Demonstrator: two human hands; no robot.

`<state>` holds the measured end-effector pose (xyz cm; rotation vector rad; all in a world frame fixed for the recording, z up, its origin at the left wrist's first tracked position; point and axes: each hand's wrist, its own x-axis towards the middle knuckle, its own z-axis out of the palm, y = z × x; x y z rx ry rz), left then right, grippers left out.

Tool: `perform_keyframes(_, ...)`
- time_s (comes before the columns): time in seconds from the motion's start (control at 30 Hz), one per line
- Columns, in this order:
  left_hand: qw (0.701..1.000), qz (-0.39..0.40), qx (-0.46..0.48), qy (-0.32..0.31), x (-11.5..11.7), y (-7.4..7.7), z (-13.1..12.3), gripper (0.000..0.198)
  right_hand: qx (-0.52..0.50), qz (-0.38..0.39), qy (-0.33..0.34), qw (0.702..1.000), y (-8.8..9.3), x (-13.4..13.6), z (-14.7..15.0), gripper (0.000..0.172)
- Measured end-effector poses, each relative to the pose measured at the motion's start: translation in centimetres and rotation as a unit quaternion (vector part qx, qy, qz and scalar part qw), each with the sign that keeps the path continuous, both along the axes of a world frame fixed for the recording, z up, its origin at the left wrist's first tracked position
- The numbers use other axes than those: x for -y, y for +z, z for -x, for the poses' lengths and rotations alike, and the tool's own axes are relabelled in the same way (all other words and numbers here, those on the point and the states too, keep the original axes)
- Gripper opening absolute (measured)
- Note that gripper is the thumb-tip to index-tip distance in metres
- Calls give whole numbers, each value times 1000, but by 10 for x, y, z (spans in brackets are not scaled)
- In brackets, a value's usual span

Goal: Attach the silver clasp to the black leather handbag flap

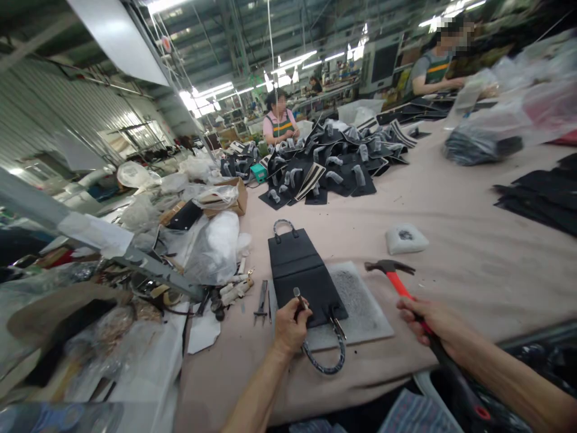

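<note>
My left hand (292, 325) is closed round a small metal punch (297, 293), held over a flat black leather bag panel (300, 258). One wrapped handle (283, 224) sticks out at the panel's far end, another handle (325, 365) at the near end. Under the near half of the panel lies a worn, whitish slab (367, 307). To the right, my right hand (426, 325) grips a claw hammer (399, 282) by its red and black handle, its head raised off the table and apart from the panel.
A white block (406, 238) with a dark patch sits beyond the hammer. Calipers (261, 304) lie left of the slab. Many black panels with wrapped handles (333, 162) are heaped at the back, where co-workers sit. Plastic bags (216, 246) and a post (135, 258) crowd the left.
</note>
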<state>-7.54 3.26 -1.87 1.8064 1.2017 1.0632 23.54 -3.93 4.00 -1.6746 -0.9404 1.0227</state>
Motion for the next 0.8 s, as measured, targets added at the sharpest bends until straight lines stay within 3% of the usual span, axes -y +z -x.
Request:
perform_keyframes(0.07, 1000, -11, 2, 1, 0, 1, -1, 10, 25, 7, 9, 1000, 36, 0, 21, 44)
perform_keyframes(0.13, 1000, -21, 0, 0, 0, 1, -1, 10, 149, -83, 28, 985, 69, 0, 42, 49)
perform_keyframes(0.17, 1000, -25, -3, 0, -1, -1, 0, 11, 226, -142, 38, 963, 81, 0, 52, 48)
perform_keyframes(0.27, 999, -31, -17, -4, -2, -7, 1, 11, 387, -241, 143, 879, 96, -2, 74, 43)
perform_keyframes(0.33, 999, -35, -27, -3, -4, -11, 3, 11, 456, -218, 234, 831, 98, -3, 81, 36)
perform_keyframes(0.4, 999, -36, -32, -3, -4, -13, 3, 10, 495, -199, 267, 802, 104, -6, 84, 32)
perform_keyframes(0.57, 999, -34, -25, -11, -4, -12, 3, 9, 429, -333, 113, 832, 123, -10, 89, 33)
perform_keyframes(0.63, 999, -29, -28, -8, -4, -12, 3, 10, 445, -320, 141, 824, 116, -10, 89, 31)
perform_keyframes(0.73, 999, -26, -34, -4, -3, -12, 3, 10, 494, -234, 247, 800, 106, -11, 85, 29)
perform_keyframes(0.8, 999, -32, -33, -5, -3, -11, 2, 9, 471, -234, 224, 820, 109, -11, 84, 29)
